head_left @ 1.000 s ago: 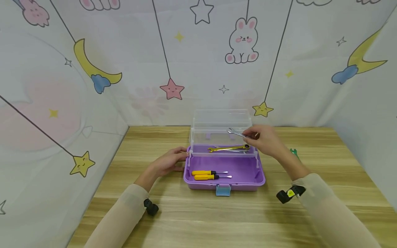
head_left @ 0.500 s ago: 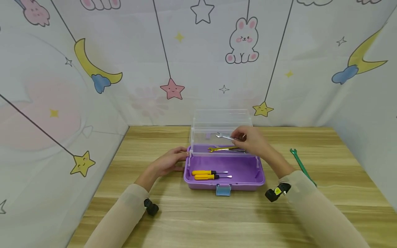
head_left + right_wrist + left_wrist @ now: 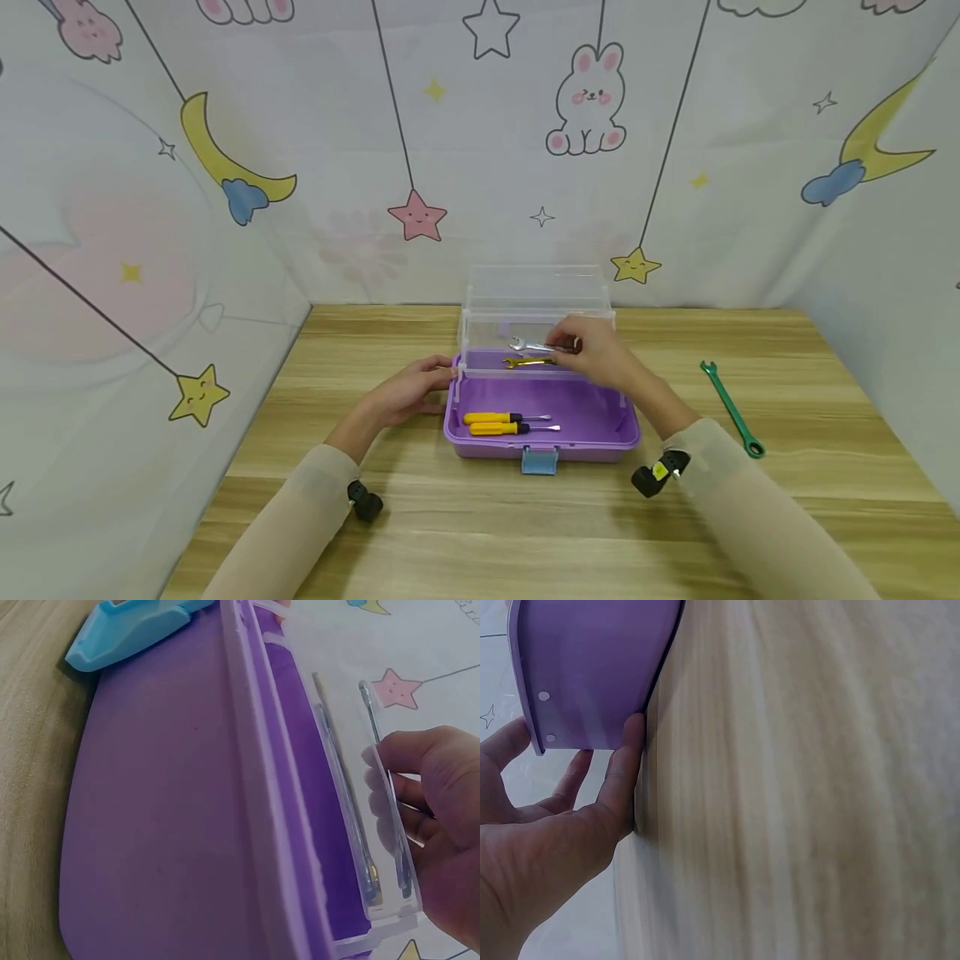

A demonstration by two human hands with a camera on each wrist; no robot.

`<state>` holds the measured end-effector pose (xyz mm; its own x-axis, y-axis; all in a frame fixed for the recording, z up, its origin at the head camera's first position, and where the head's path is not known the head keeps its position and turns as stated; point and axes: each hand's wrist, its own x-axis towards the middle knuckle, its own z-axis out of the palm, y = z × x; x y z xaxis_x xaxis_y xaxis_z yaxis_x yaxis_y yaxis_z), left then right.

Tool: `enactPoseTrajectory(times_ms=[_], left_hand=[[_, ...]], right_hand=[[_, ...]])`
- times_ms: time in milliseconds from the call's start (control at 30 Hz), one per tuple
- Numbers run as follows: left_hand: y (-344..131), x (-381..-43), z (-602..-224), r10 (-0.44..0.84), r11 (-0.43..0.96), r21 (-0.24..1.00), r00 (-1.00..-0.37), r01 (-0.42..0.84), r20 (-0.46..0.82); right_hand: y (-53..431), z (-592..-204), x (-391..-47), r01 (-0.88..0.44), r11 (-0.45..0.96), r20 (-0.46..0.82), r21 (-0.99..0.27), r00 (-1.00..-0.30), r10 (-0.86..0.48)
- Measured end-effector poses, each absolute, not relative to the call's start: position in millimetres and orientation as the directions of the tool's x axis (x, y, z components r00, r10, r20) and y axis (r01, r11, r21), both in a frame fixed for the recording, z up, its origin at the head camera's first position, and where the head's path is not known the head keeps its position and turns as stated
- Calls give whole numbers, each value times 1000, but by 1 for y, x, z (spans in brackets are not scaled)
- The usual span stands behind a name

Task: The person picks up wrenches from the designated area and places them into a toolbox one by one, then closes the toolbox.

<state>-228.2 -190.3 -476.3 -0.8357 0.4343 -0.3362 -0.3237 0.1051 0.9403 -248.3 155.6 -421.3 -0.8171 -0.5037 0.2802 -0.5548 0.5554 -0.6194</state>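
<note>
My right hand [image 3: 600,354] pinches a silver wrench [image 3: 529,344], its open end pointing left, low over the clear upper tray [image 3: 480,374] of a purple toolbox [image 3: 585,400]. In that tray lies a yellow-gold wrench [image 3: 521,362], partly hidden by the hand. The right wrist view shows the held wrench [image 3: 367,697] through the translucent tray wall. My left hand [image 3: 412,392] rests against the toolbox's left end; in the left wrist view its fingertips touch the purple side [image 3: 592,667]. Two yellow-handled screwdrivers [image 3: 491,418] lie in the lower compartment.
A green wrench [image 3: 731,408] lies on the wooden table [image 3: 525,533] right of the toolbox. The clear lid [image 3: 540,283] stands raised at the back, near the patterned cloth [image 3: 330,167]. A blue latch [image 3: 540,461] hangs open at the box front.
My right hand has moved left and down with the silver wrench, from beside the lid to low over the tray. The green wrench has come fully into view. The left hand stays put.
</note>
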Motion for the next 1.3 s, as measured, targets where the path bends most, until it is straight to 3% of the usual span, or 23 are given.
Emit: enactPoseTrajectory(times_ms=[1300], left_hand=[[-189, -229, -479, 422, 100, 942, -844, -320, -332]], right_hand=[[155, -429, -248, -530, 604, 223, -596, -831, -510]])
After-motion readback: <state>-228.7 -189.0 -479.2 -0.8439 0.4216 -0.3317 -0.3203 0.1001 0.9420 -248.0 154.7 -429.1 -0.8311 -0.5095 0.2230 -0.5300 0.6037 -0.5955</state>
